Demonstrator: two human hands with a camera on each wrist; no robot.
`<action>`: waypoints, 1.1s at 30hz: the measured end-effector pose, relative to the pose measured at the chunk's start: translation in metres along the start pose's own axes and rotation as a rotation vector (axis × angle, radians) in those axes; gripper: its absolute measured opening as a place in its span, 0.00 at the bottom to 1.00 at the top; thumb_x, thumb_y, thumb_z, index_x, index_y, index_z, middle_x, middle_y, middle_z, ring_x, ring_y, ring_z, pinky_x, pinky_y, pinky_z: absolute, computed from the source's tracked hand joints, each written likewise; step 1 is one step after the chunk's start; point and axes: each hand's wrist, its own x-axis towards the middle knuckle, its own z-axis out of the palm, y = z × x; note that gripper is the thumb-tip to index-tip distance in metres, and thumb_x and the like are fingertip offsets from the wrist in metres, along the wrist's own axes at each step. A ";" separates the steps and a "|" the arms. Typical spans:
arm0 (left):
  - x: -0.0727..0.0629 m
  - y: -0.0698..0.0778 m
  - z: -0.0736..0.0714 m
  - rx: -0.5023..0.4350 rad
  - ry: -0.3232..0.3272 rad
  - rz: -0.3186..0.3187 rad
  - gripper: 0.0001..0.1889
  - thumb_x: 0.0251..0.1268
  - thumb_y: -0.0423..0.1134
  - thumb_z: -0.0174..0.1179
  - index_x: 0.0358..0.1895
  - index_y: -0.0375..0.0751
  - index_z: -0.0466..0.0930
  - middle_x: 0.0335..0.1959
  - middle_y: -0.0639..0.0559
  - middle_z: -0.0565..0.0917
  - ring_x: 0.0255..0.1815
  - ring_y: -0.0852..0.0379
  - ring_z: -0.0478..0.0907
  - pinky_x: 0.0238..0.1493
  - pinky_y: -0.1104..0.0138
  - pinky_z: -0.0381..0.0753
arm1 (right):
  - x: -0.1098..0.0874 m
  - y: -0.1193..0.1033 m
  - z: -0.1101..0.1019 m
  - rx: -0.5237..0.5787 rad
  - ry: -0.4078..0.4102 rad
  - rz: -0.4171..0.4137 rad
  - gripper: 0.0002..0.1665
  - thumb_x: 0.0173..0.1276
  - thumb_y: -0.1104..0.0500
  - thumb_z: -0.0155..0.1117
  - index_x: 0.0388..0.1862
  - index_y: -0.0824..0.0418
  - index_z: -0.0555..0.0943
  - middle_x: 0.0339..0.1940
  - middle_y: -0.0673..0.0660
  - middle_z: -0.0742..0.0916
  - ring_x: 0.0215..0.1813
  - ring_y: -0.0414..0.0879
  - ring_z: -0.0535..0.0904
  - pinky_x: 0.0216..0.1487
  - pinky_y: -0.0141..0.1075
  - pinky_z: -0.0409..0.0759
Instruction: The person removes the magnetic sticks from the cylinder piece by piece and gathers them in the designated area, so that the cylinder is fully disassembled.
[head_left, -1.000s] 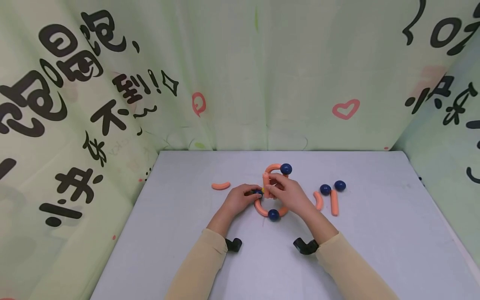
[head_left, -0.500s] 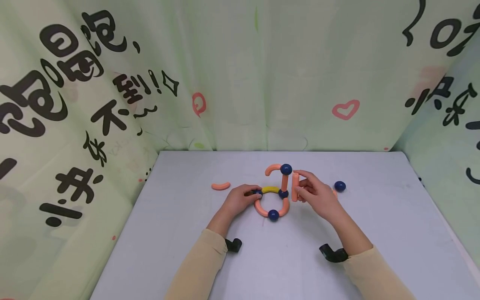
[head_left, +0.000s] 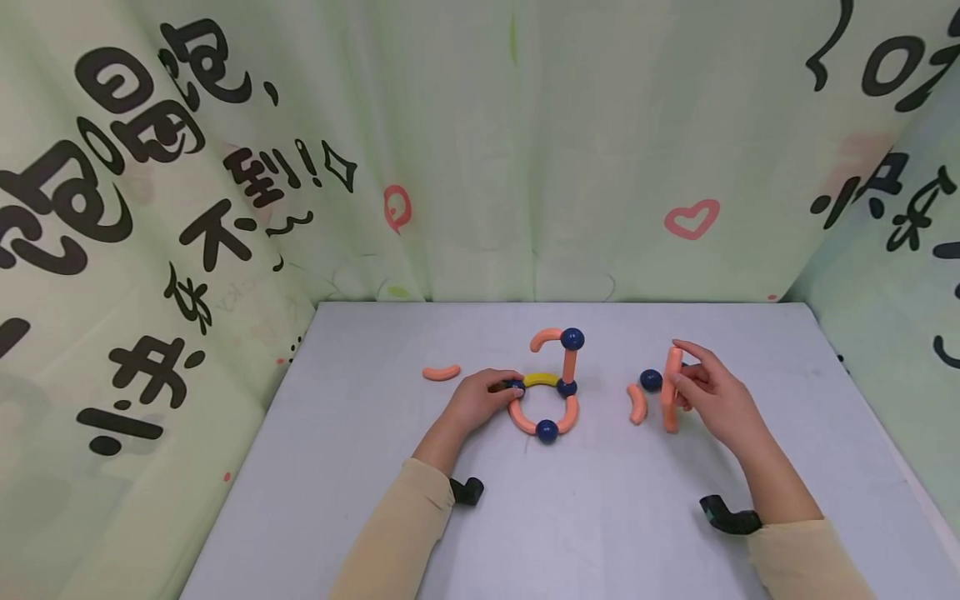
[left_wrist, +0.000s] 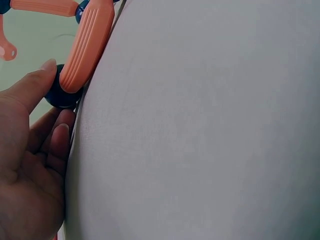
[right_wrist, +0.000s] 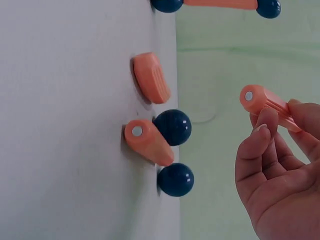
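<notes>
In the head view my left hand [head_left: 480,396] pinches a dark blue ball [left_wrist: 56,96] at the left of a ring on the table. Curved orange rods [head_left: 522,418], a yellow curved rod [head_left: 540,379] and blue balls form this ring. From its right ball an orange rod [head_left: 570,365] stands up, topped by a blue ball [head_left: 572,338] with a curved orange rod [head_left: 545,337] reaching left. Off to the right, my right hand [head_left: 712,396] pinches a straight orange rod [right_wrist: 267,103] between thumb and fingers, raised off the table; a silvery disc shows in its end.
Under the right hand lie a straight orange rod [right_wrist: 149,143], a curved orange rod [head_left: 637,404] and two blue balls [right_wrist: 173,127], one hidden in the head view. Another curved orange rod [head_left: 441,372] lies left of the ring. Printed curtains surround the white table [head_left: 525,533].
My right hand has carried the straight orange rod from the ring rightward to above the loose pieces. The left hand has stayed on its ball, and the ring stands as before.
</notes>
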 end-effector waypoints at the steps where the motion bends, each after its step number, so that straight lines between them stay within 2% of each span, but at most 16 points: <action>1: 0.000 0.000 0.000 -0.002 0.001 0.001 0.17 0.65 0.57 0.62 0.57 0.68 0.82 0.57 0.60 0.83 0.60 0.57 0.77 0.63 0.57 0.76 | 0.000 0.003 -0.002 0.000 0.005 0.012 0.37 0.76 0.42 0.53 0.79 0.43 0.56 0.50 0.61 0.82 0.37 0.49 0.82 0.39 0.37 0.83; 8: 0.001 -0.002 0.001 -0.010 0.000 -0.008 0.17 0.65 0.57 0.63 0.57 0.69 0.82 0.57 0.60 0.82 0.61 0.57 0.77 0.64 0.57 0.76 | 0.004 0.023 -0.010 -0.040 0.006 0.106 0.40 0.76 0.40 0.51 0.80 0.50 0.54 0.54 0.64 0.79 0.37 0.41 0.81 0.39 0.34 0.83; 14: 0.002 -0.002 0.002 -0.004 0.004 -0.010 0.17 0.65 0.57 0.63 0.57 0.70 0.81 0.57 0.60 0.82 0.62 0.57 0.77 0.64 0.57 0.75 | 0.006 0.041 -0.014 -0.070 -0.022 0.150 0.41 0.76 0.41 0.52 0.80 0.56 0.52 0.49 0.64 0.80 0.34 0.44 0.80 0.34 0.34 0.81; 20: 0.001 -0.002 0.002 0.000 0.004 -0.010 0.17 0.65 0.58 0.62 0.57 0.69 0.81 0.57 0.61 0.83 0.60 0.57 0.77 0.63 0.58 0.76 | 0.006 0.056 -0.016 -0.098 -0.053 0.168 0.40 0.76 0.42 0.53 0.77 0.61 0.56 0.41 0.61 0.81 0.29 0.45 0.79 0.30 0.35 0.78; 28: 0.001 -0.001 0.001 -0.008 0.004 -0.021 0.17 0.65 0.58 0.63 0.57 0.70 0.81 0.57 0.60 0.82 0.60 0.57 0.77 0.64 0.57 0.76 | 0.008 0.071 -0.012 -0.017 -0.149 0.243 0.39 0.76 0.45 0.56 0.76 0.61 0.56 0.36 0.60 0.78 0.26 0.48 0.81 0.28 0.38 0.82; 33: 0.001 -0.001 0.001 -0.008 0.003 -0.020 0.17 0.65 0.58 0.62 0.57 0.69 0.81 0.57 0.60 0.82 0.60 0.57 0.77 0.64 0.57 0.76 | 0.009 0.075 -0.010 -0.038 -0.148 0.248 0.38 0.75 0.45 0.57 0.75 0.61 0.58 0.35 0.60 0.78 0.25 0.46 0.81 0.27 0.37 0.82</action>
